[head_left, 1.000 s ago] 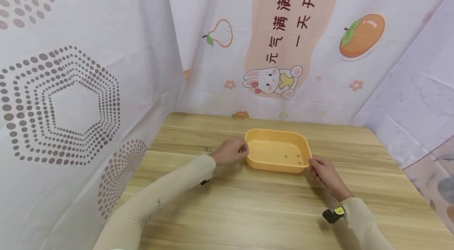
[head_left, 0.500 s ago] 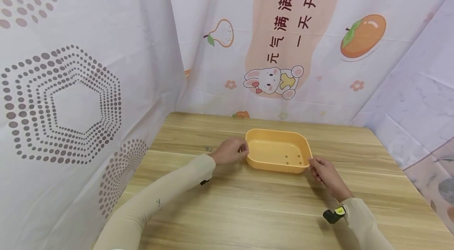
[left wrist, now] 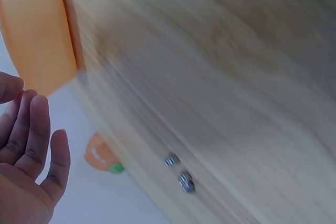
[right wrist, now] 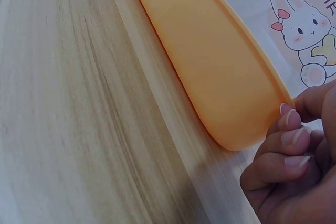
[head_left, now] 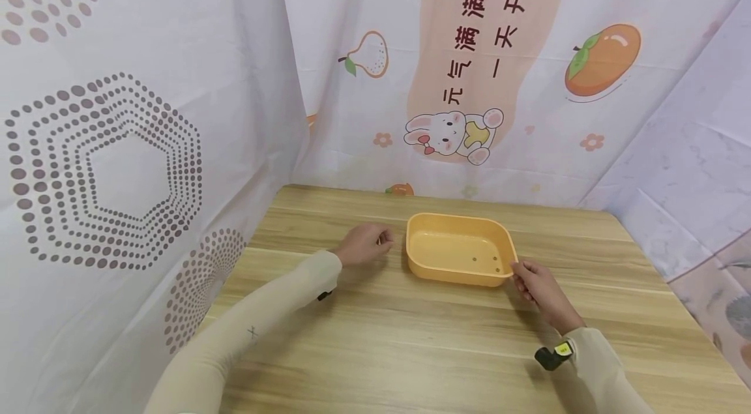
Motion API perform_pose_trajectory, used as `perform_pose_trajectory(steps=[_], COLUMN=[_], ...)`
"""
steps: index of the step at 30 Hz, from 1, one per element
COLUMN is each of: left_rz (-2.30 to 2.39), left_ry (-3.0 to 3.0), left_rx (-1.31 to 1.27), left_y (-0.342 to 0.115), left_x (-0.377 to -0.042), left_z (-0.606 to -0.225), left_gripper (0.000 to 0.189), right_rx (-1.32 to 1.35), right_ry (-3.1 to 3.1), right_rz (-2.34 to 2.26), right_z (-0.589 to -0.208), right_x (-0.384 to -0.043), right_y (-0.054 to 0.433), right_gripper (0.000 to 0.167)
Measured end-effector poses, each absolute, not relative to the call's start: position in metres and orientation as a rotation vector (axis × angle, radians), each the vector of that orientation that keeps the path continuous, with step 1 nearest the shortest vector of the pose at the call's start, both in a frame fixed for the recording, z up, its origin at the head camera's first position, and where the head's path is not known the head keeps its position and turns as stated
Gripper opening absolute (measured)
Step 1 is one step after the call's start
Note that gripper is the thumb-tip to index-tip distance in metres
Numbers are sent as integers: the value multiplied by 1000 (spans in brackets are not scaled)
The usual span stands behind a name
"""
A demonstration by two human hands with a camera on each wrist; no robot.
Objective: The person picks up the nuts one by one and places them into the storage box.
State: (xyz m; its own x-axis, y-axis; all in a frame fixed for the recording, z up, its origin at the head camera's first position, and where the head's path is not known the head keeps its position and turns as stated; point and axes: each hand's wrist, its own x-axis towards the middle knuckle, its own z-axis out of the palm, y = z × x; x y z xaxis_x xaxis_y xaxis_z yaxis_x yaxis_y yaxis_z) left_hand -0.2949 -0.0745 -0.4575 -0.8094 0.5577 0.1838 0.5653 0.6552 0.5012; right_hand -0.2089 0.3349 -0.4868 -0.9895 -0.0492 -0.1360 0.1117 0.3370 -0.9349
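Observation:
A shallow orange plastic tray (head_left: 452,251) stands on the wooden table, with several tiny dark metal bits (head_left: 497,270) on its floor. My right hand (head_left: 536,287) pinches the tray's near right corner between thumb and index finger; in the right wrist view its other fingers curl below the rim (right wrist: 262,61). My left hand (head_left: 364,244) is just left of the tray, apart from it. In the left wrist view its fingers are loosely bent, with nothing visible in them. Two small silver ridged metal pieces (left wrist: 186,181) lie on the table beyond it; the left hand hides them in the head view.
The wood-grain table (head_left: 411,349) runs up to a printed white curtain (head_left: 352,160) at the back. More cloth (head_left: 246,107) hangs along the left side and another sheet (head_left: 675,160) on the right. A black wrist device (head_left: 551,356) sits at the right sleeve.
My left hand has drawn away from the tray's left side, to the left. One extra speck seen in the tray half a second ago no longer shows. The right hand and tray stay put.

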Motion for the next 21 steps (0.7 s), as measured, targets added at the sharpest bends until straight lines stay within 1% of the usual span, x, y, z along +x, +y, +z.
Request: perform_pose_trajectory(steps=[5, 21], left_rz=[-824, -711], left_ry=[-2878, -2902], left_rx=[-905, -801], left_y=[-89, -142], left_x=[-297, -307], left_z=[-455, -460], left_gripper=[6, 6], right_rx=[59, 64], right_ry=[2436, 2437], right_rz=[-1755, -1779], right_z=[-484, -489], right_x=[-208, -208], right_y=[334, 334], right_gripper=[39, 41])
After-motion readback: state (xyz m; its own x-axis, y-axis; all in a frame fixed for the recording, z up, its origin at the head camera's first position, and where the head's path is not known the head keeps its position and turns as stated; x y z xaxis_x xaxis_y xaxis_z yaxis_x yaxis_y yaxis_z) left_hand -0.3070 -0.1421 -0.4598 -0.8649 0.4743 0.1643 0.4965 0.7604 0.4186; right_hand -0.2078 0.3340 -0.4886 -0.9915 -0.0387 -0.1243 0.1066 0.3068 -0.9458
